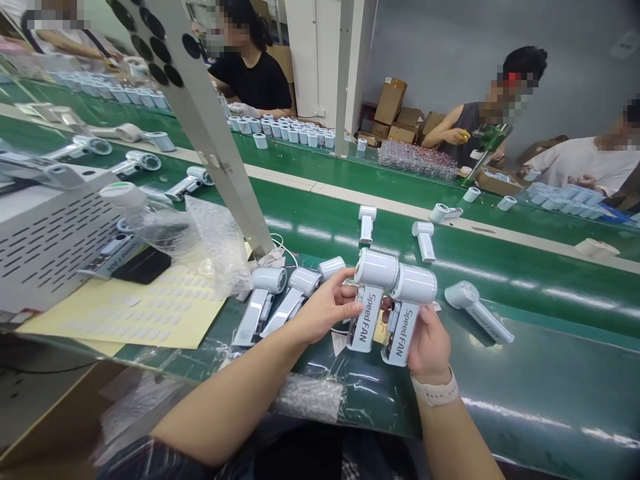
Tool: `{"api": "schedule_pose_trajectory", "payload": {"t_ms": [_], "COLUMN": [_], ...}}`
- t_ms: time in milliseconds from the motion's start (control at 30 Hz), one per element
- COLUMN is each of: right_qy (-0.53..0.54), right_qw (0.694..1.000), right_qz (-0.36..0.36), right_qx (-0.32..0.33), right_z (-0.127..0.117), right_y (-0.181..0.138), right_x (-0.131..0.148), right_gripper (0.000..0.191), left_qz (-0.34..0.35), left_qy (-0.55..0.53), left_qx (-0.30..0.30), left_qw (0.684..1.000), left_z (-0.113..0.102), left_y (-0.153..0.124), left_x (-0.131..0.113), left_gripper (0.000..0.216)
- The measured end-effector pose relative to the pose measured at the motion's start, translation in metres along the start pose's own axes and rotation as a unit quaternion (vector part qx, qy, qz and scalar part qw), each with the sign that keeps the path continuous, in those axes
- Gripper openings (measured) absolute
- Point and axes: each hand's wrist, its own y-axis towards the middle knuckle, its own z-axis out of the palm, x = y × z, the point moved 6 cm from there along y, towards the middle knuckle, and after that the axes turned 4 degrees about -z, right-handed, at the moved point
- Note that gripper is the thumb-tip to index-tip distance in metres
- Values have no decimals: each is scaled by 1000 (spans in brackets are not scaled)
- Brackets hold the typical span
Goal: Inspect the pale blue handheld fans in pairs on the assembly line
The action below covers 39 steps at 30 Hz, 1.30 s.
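Far left: a grey vented metal box (45, 240) stands at the edge of the bench. In front of it lies a yellow sticker sheet (145, 313), and crumpled clear plastic wrap (210, 247) lies beside the foot of a slanted metal post (220, 133).

Just right of the sheet, two spare fans (263, 297) lie side by side on the green bench top (525, 393), heads away from the person and handles towards them.

Centre: the left hand (325, 310) is closed on the handle of the left fan (370, 297), with the thumb across the front near the printed "Speed FAN" lettering. The fan is held upright, clear of the bench, with its round head on top.

Immediately to its right, the right fan (407, 310) is held the same way, its head touching that of the left fan. The right hand (430, 347) grips its handle from behind and below, fingers wrapped round it. A pale wristband (436, 392) sits on that wrist. Both fans are in front of the person, above the near edge of the bench.

Right of the hands, a single fan (477, 310) lies on its side on the bench, near but not touching the held pair.

Beyond, more fans lie spaced out on the green conveyor belt (500, 267). Across it, other people sit at work behind rows of small white parts (285, 128), with cardboard boxes (395, 107) stacked against the wall.
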Motion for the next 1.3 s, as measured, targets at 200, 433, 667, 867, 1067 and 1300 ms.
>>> {"api": "schedule_pose_trajectory", "payload": {"t_ms": [200, 433, 667, 867, 1067, 1300], "right_qy": [21, 26, 23, 25, 13, -49], "right_qw": [999, 1000, 999, 999, 1000, 998], "right_qz": [25, 13, 22, 31, 18, -31], "right_qx": [-13, 9, 9, 9, 19, 6], "right_z": [-6, -4, 0, 0, 2, -5], "right_y": [3, 7, 6, 6, 6, 5], "right_x": [-8, -8, -10, -10, -9, -8], "right_gripper": [25, 23, 23, 23, 24, 34], "left_qz": [-2, -29, -44, -62, -60, -60], "left_qy": [-1, 28, 43, 38, 36, 30], "left_qx": [2, -22, -54, -75, -65, -35], "left_qw": [1000, 999, 997, 995, 995, 997], "left_z": [-1, -2, -4, -5, -5, 1], "left_y": [3, 6, 6, 6, 6, 6], "left_x": [2, 5, 7, 11, 15, 12], "left_gripper": [83, 80, 74, 69, 70, 73]}}
